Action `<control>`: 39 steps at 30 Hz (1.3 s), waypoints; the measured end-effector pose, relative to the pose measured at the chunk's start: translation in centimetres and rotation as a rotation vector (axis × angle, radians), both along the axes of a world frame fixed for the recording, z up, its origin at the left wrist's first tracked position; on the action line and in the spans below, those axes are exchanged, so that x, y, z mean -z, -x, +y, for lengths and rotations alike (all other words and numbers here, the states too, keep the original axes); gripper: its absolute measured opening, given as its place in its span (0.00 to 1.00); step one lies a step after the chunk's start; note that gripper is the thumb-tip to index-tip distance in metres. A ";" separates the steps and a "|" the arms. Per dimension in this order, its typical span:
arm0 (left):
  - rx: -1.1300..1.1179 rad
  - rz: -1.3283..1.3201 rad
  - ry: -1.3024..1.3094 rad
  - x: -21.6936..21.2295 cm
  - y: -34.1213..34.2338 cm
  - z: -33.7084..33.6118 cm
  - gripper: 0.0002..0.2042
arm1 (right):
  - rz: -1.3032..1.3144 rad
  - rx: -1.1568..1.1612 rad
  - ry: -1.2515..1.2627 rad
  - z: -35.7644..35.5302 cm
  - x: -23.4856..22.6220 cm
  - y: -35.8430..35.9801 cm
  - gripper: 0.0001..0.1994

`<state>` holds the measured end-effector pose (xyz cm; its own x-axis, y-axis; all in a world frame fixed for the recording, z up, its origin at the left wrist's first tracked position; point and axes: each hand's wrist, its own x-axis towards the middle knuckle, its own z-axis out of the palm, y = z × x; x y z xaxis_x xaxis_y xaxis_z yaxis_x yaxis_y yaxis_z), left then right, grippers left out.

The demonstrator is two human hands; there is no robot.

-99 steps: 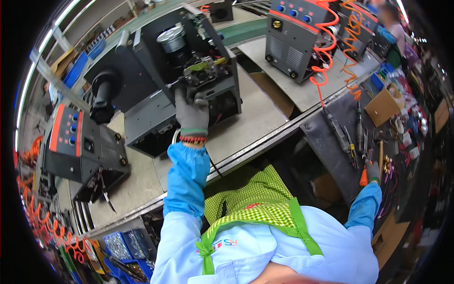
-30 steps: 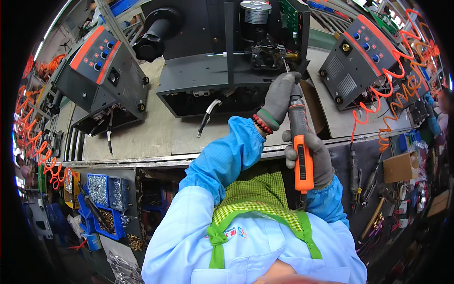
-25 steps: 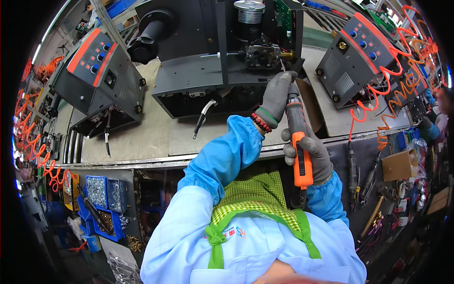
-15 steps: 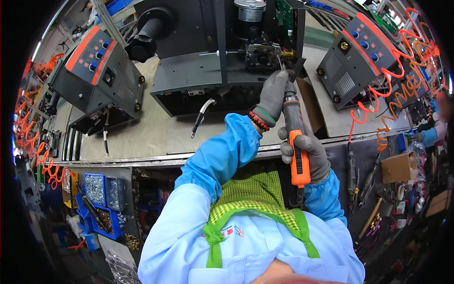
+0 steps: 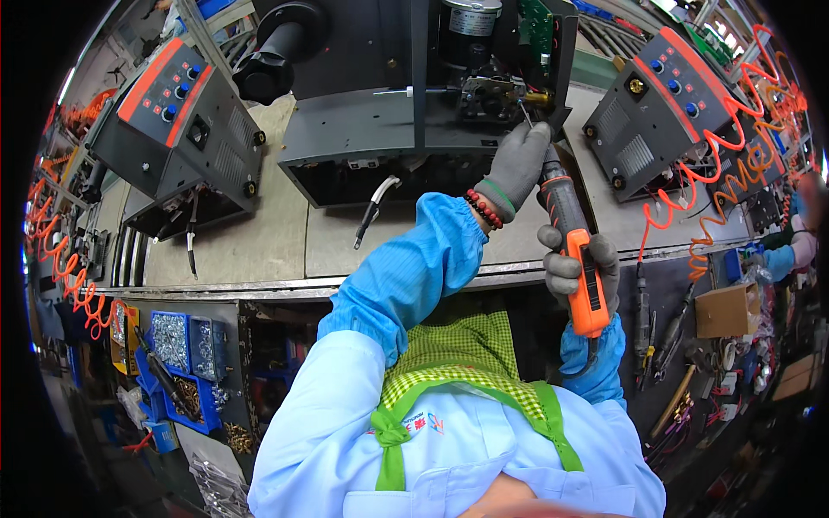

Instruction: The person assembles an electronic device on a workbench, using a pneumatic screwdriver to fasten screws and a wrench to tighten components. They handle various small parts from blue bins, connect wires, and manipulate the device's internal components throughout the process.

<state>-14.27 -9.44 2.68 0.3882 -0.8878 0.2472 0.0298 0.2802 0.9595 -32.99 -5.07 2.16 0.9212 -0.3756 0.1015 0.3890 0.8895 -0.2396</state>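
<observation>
My left hand (image 5: 518, 166), in a grey glove, reaches up to the wire-feed mechanism (image 5: 489, 100) inside the open dark grey machine. Its fingers are closed around the thin bit (image 5: 525, 112) of an electric screwdriver, whose tip points at the mechanism beside a brass fitting (image 5: 540, 97). The orange and grey electric screwdriver (image 5: 587, 289) is gripped by my gloved right hand (image 5: 606, 268), fingers wrapped round its handle. It slants up and left, with a cord at its lower end. The contact point at the bit's tip is too small to make out.
Grey machines with red-edged panels stand at left (image 5: 199, 138) and right (image 5: 648, 112). Orange coiled hoses (image 5: 682, 186) hang at right. Blue bins of screws (image 5: 194, 393) sit lower left. A cardboard box (image 5: 725, 309) and hand tools lie lower right. A cable (image 5: 376, 207) hangs from the middle machine.
Both hands have shifted right with the screwdriver, and it leans more to the left at its top. The left hand remains around the bit. The machines appear slightly shifted in view.
</observation>
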 end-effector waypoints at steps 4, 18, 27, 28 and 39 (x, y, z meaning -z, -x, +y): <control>0.070 0.244 0.057 1.4 -0.6 -0.8 0.17 | 0.185 0.119 0.137 1.9 -1.9 -1.3 0.32; 0.240 0.183 -0.112 2.3 -1.0 5.5 0.26 | 0.566 0.416 0.412 4.1 -1.8 4.5 0.28; 0.407 -0.097 -0.381 8.9 -1.9 17.4 0.19 | 2.007 1.042 1.252 4.8 7.9 36.4 0.35; 0.395 -0.115 -0.375 9.0 -2.1 17.9 0.19 | 2.253 0.854 1.312 5.1 8.7 38.9 0.37; -0.131 -0.421 -0.313 11.4 -5.5 26.2 0.22 | 2.667 -0.066 1.950 -2.5 3.8 34.6 0.34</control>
